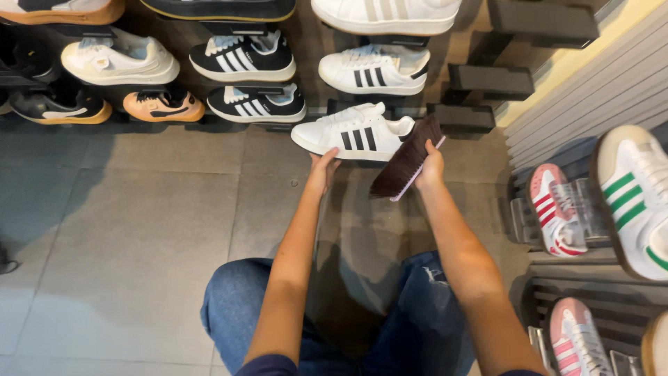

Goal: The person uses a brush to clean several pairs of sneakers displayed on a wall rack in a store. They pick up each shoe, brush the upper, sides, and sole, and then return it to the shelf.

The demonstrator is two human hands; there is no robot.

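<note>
Left hand [321,169]: fingers curled under the sole of the white shoe [351,132], holding it up from below.
Right hand [430,169]: closed around the brush [407,159].
Brush: bristles slant up from the right hand, tip touching the shoe's heel.
Shoe: just above the left hand, left of the brush.
Floor [139,223]: grey tiles, below both hands.

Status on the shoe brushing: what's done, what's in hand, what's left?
Done: cannot tell; no shoe shows a visible before-and-after. In hand: the left hand holds the white black-striped sneaker by its sole, and the right hand holds the dark-bristled brush at its heel. Left: possibly the other shelved pairs, such as the black striped sneaker.
</note>
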